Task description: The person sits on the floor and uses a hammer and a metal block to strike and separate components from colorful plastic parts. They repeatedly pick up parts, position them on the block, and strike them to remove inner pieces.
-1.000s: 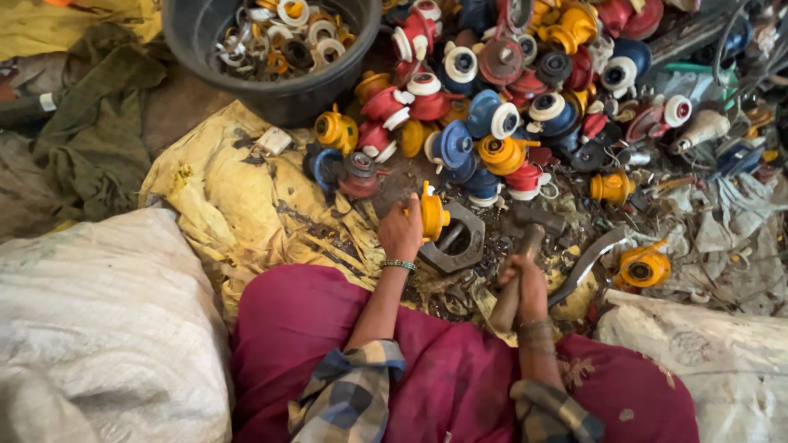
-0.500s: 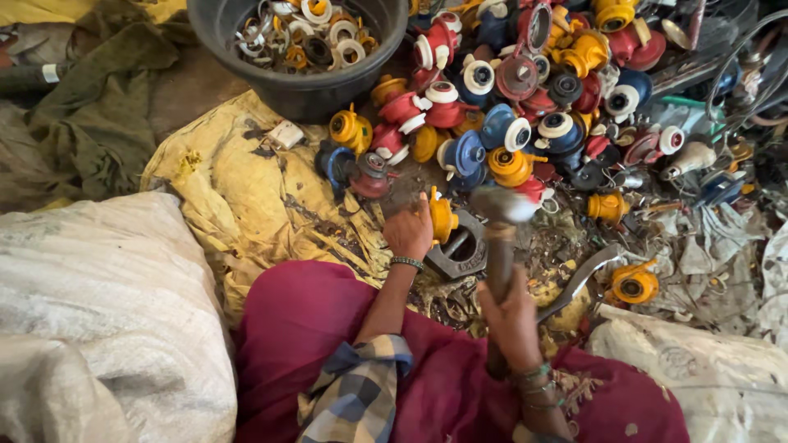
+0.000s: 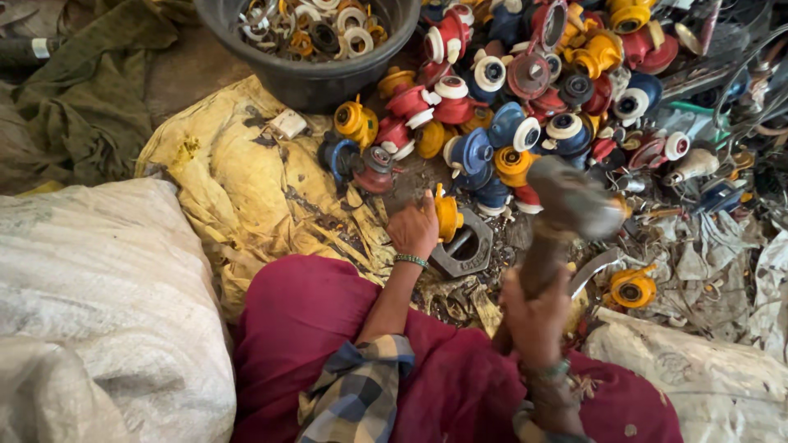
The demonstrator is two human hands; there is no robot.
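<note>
My left hand (image 3: 414, 228) is clenched round a small yellow plastic part (image 3: 447, 215), pinning it upright on the grey metal block (image 3: 468, 246) w/ the hole in it, so the part sits on sthg hard and can't skid. Fingers stay on the near side, away from the top of the part.

My right hand (image 3: 538, 316) grips the wooden handle of the hammer (image 3: 574, 205). Hammer's raised, head blurred, up over the block and just to the right of the part, apart from it, not touching.

The block sits on the floor betw. my knees and the heap of red, blue & yellow plastic parts (image 3: 525, 98), so the next piece is within reach of the left hand. The black tub (image 3: 316, 78) behind holds rings and small bits, kept apart from the whole ones. Yellow sacking (image 3: 238, 180) is spread on my left, a white sack (image 3: 98, 303) beside that. 1 more yellow part (image 3: 632, 289) lies alone on the right.
</note>
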